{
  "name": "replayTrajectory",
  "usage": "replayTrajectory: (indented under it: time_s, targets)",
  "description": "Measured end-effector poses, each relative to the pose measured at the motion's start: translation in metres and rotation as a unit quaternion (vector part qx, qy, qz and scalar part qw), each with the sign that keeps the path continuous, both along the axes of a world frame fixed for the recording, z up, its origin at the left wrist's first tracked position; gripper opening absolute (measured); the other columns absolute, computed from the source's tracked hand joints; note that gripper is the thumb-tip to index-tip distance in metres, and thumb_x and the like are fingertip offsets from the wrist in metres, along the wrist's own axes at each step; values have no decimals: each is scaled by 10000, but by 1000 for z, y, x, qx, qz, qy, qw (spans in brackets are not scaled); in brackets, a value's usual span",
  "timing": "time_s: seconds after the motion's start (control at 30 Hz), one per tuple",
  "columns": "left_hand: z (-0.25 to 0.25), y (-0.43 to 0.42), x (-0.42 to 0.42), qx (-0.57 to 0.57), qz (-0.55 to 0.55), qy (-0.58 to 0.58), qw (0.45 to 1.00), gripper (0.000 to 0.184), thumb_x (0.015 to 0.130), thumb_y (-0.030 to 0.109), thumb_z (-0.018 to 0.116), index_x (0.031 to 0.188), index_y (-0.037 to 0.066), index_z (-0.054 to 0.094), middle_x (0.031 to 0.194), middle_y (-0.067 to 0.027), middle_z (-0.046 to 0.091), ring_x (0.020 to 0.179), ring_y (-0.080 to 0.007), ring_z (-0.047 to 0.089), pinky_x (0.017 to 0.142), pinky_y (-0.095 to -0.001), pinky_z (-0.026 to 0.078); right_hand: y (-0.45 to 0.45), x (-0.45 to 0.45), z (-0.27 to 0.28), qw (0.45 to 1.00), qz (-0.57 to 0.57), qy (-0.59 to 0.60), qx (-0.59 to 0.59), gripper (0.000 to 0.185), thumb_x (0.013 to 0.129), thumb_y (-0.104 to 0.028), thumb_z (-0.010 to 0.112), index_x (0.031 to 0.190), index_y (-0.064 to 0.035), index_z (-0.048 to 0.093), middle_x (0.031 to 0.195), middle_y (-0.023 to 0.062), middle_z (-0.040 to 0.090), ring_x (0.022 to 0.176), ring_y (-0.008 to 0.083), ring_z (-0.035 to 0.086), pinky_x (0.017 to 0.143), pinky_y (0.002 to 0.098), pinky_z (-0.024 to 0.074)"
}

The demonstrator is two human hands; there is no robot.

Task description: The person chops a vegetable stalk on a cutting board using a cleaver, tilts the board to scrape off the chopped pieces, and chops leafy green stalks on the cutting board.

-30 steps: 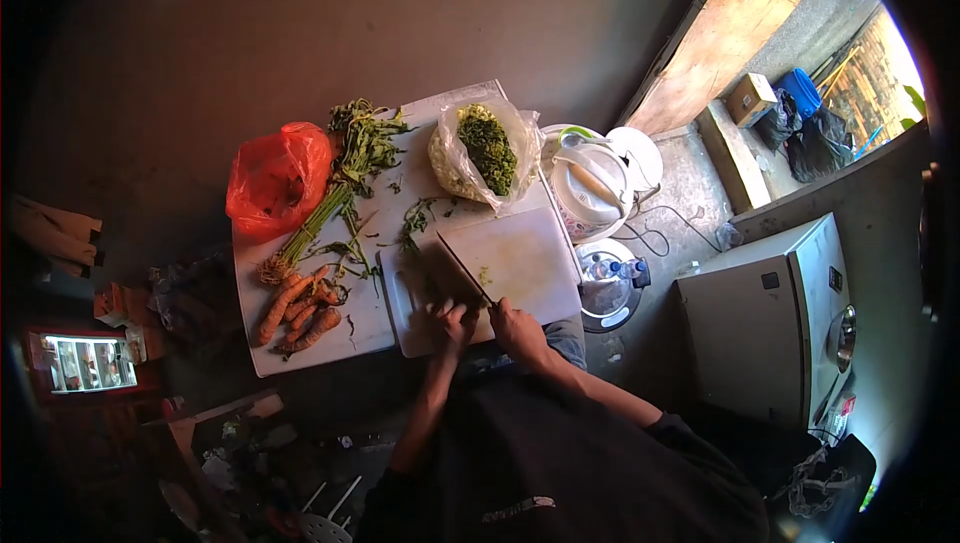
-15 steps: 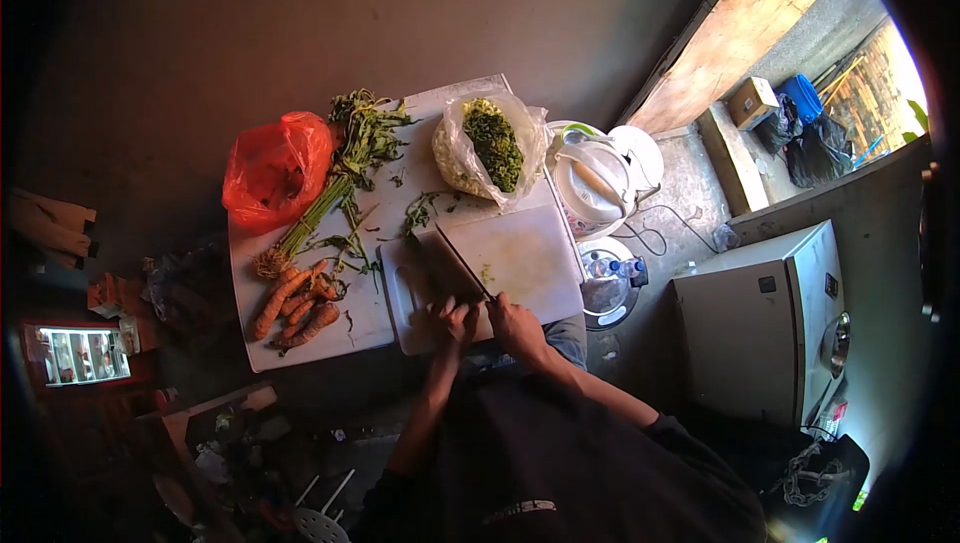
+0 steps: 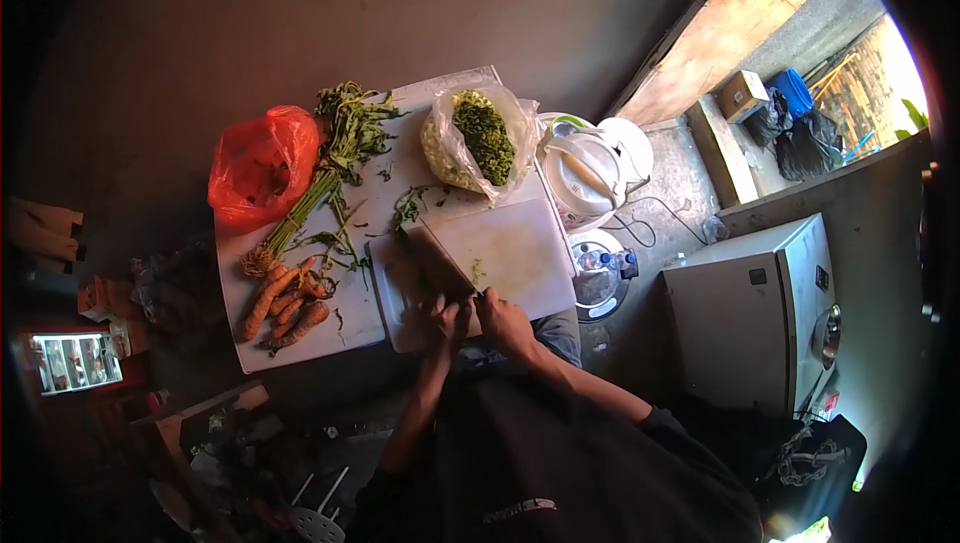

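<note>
A broad knife (image 3: 442,261) lies slanted over the white cutting board (image 3: 535,253), its handle end closed in my right hand (image 3: 506,323). My left hand (image 3: 447,321) is beside the blade near the board's front edge, fingers bent together; what they press on is too dark to make out. Small green bits (image 3: 478,269) lie on the board right of the blade. Just behind the board are loose leaves (image 3: 408,205) and a clear plastic bag (image 3: 525,133) with chopped greens (image 3: 483,136).
On the table (image 3: 358,318), left of the board, are several carrots (image 3: 284,303), a bundle of leafy stalks (image 3: 318,195) and a red plastic bag (image 3: 262,168). A white rice cooker (image 3: 583,178) stands right of the table, and a white fridge (image 3: 735,308) farther right.
The knife blade has tilted and shows more of its flat side, and my hands have shifted slightly. The whole view has drifted a little to the left.
</note>
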State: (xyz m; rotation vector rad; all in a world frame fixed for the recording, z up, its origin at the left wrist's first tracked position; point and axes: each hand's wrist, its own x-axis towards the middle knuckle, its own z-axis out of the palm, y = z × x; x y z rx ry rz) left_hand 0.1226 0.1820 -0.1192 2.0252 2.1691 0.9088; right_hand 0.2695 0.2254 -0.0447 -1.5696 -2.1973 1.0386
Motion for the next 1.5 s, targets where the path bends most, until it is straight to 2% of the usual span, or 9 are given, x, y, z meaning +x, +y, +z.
replayTrajectory:
  time_s: [0.2, 0.3, 0.37, 0.6, 0.9, 1.1, 1.17, 1.27, 1.5]
  targets:
    - [-17, -2, -4, -45, 1, -72, 996, 305, 900, 407, 636, 852, 127, 750, 823, -111, 603, 844, -328, 589, 795, -481, 429, 3, 5, 26, 999, 18, -21, -20, 305, 1021, -307, 473, 996, -4, 449, 727, 311, 636, 703, 513, 628, 613, 594, 488]
    - [-22, -2, -8, -70, 0, -86, 994, 400, 940, 452, 566, 841, 91, 706, 772, -178, 592, 816, -398, 582, 818, -518, 428, -4, 6, 21, 999, 6, -15, -40, 309, 1021, -309, 475, 995, -2, 449, 724, 315, 632, 704, 515, 626, 613, 596, 485]
    - [-16, -2, -11, -46, -28, 8, 999, 244, 920, 349, 629, 948, 145, 760, 813, -110, 610, 824, -317, 598, 813, -479, 425, -3, 6, 8, 998, -18, -18, -53, 309, 1021, -308, 475, 992, -2, 450, 722, 317, 630, 705, 517, 625, 613, 597, 484]
    - [10, -1, 0, -17, -18, -75, 997, 200, 897, 295, 639, 1007, 175, 756, 811, -110, 601, 820, -318, 597, 800, -460, 434, 4, -1, 10, 999, -1, -22, -27, 306, 1025, -297, 466, 987, 6, 446, 694, 307, 626, 682, 518, 620, 605, 595, 486]
    - [5, -1, -4, 4, -9, -13, 1000, 203, 903, 331, 647, 899, 148, 733, 783, -99, 598, 784, -317, 600, 772, -464, 438, 6, -4, 4, 1000, -12, -11, -20, 308, 1015, -291, 486, 988, 14, 450, 706, 321, 621, 680, 533, 613, 605, 607, 478]
    - [3, 2, -4, -48, -10, -153, 987, 330, 918, 426, 608, 950, 122, 732, 881, -150, 641, 822, -378, 612, 861, -508, 441, 1, 2, 4, 1000, -8, -6, -27, 310, 1019, -320, 482, 981, -13, 457, 694, 314, 622, 673, 533, 614, 592, 618, 476]
    - [-7, 3, -8, -90, -18, -49, 995, 195, 886, 313, 671, 922, 133, 735, 799, -119, 597, 804, -330, 595, 761, -474, 440, -1, 2, 5, 999, -12, -20, -43, 314, 1020, -324, 480, 982, -13, 459, 694, 314, 622, 676, 533, 615, 595, 617, 476]
    - [0, 3, -3, 32, -9, -42, 999, 193, 881, 301, 676, 913, 119, 730, 802, -137, 589, 827, -339, 593, 756, -480, 447, 0, 1, -6, 999, -34, -4, -35, 323, 1021, -329, 476, 982, -9, 462, 700, 315, 624, 686, 533, 618, 608, 614, 481]
    - [13, 1, -2, 12, -18, -68, 997, 243, 877, 292, 678, 768, 78, 647, 817, -140, 576, 852, -346, 586, 755, -477, 445, 5, 3, 5, 1000, 8, -1, -18, 305, 1017, -295, 475, 996, 8, 448, 702, 318, 622, 677, 538, 606, 604, 607, 477]
